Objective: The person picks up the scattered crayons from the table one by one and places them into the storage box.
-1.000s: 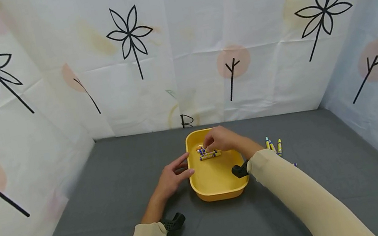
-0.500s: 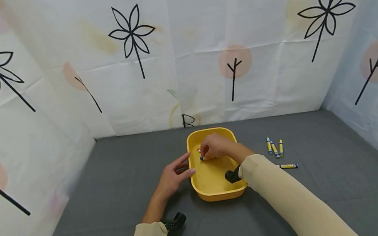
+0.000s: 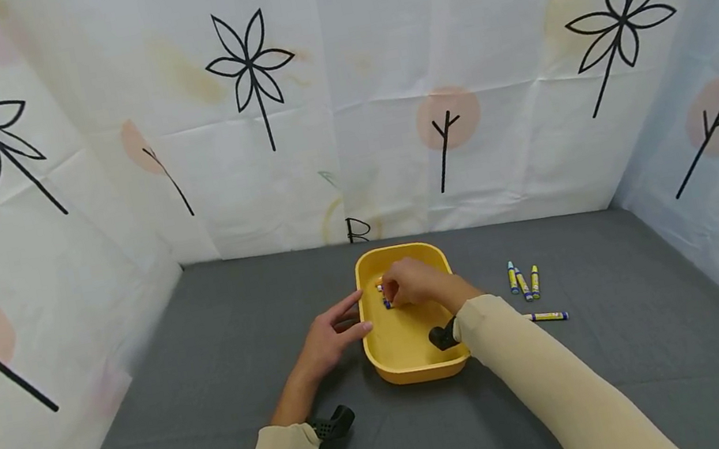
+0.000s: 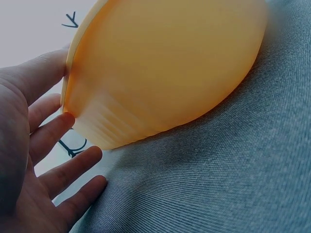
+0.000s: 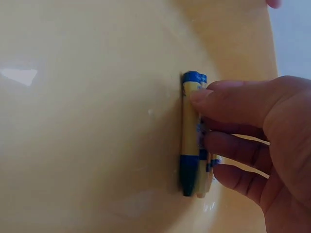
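Observation:
A yellow tub [image 3: 409, 344] stands on the grey cloth. My left hand [image 3: 326, 343] is at its left side, fingers fairly straight; in the left wrist view the fingers [image 4: 51, 138] spread at the tub's wall, some touching the rim. Inside the tub, toward its far left, my right hand [image 3: 415, 281] is over a small row of crayons. The right wrist view shows the thumb on a dark-tipped crayon [image 5: 190, 124] in a yellow wrapper, with curled fingers on the other side. Other crayons [image 5: 201, 189] lie close beside it, partly hidden by the hand.
Right of the tub, three crayons [image 3: 523, 284] lie close together on the grey cloth [image 3: 639, 336]. Nearer me another crayon [image 3: 549, 316] lies sideways, partly behind the right sleeve [image 3: 544, 368]. A patterned white sheet [image 3: 378, 165] hangs at the back and sides.
My right hand has moved slightly left and nearer me inside the tub, onto the crayons there. As the right sleeve shifted left, the sideways crayon on the cloth came into view. The left hand stays put.

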`<action>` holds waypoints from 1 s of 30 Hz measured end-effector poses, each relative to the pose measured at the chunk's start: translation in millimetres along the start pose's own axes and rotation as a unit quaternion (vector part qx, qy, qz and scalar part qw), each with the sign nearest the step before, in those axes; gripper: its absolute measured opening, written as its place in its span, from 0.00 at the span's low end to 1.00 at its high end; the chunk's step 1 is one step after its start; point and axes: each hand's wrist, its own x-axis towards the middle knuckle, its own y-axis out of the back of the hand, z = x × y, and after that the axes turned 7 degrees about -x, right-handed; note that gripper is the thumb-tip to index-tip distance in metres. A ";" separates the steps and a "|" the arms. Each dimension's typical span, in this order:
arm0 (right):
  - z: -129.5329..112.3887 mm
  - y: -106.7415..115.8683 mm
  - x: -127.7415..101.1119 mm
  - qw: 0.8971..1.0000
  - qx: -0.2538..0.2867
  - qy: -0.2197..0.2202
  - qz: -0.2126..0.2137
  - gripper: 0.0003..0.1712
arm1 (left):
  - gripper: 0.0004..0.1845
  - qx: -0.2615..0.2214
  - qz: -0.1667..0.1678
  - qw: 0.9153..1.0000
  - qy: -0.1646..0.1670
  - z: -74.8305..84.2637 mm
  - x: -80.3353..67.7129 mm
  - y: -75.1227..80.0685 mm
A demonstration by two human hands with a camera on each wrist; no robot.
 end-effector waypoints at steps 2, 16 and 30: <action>2.5 3.0 -2.5 1.000 0.023 0.002 0.012 0.04 | 0.34 -0.003 0.000 1.000 -0.001 1.2 0.1 -0.6; 30.1 40.8 -35.6 0.991 0.112 -0.014 0.073 0.03 | 0.34 -0.002 0.018 1.000 0.021 3.4 -0.3 -2.4; 76.5 36.6 -81.5 0.984 0.133 -0.025 0.114 0.06 | 0.34 0.004 0.020 1.000 0.020 2.1 -0.2 -2.9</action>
